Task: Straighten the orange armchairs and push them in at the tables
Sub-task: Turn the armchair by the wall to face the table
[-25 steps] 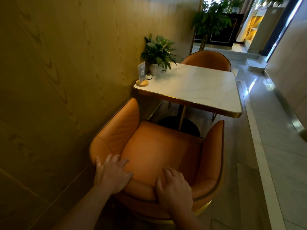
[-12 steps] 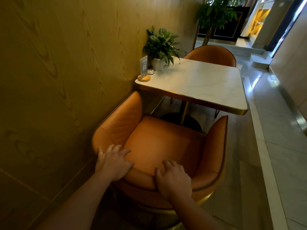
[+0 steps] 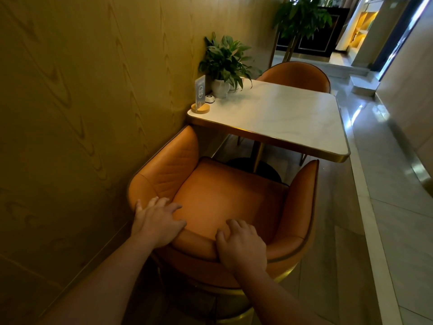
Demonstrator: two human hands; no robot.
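Two hands on orange armchair (image 3: 229, 202) back rim: left hand (image 3: 158, 224) spread flat, right hand (image 3: 241, 247) curled over it.

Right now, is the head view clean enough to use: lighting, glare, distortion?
Head view: dim, warm light, yet the near armchair, left hand and right hand read sharply; glare streaks the polished floor on the right, and the lit opening at top right is overexposed; wide-angle distortion bows the table edge and the wall.
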